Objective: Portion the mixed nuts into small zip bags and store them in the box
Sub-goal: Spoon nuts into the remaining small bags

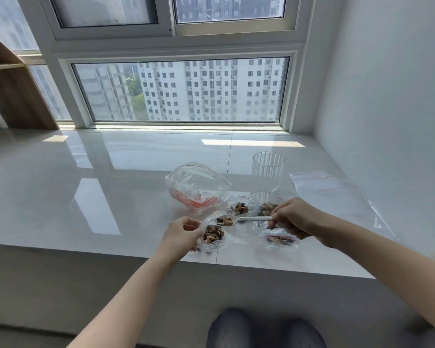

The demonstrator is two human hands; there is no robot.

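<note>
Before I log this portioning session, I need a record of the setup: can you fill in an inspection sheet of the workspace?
Surface: glossy white sill under a window, with sun patches.
Job's things: white spoon loaded with mixed nuts, over the open small bag; three more small bags with nuts; no box seen.
Clutter: large open bag with pinkish contents, clear ribbed cup, flat empty zip bags.
Grips: left hand holds the small bag's mouth; right hand pinches the spoon handle.
Cables: nothing seen.
Surroundings: wooden shelf at left, white wall at right, tower blocks outside.
</note>
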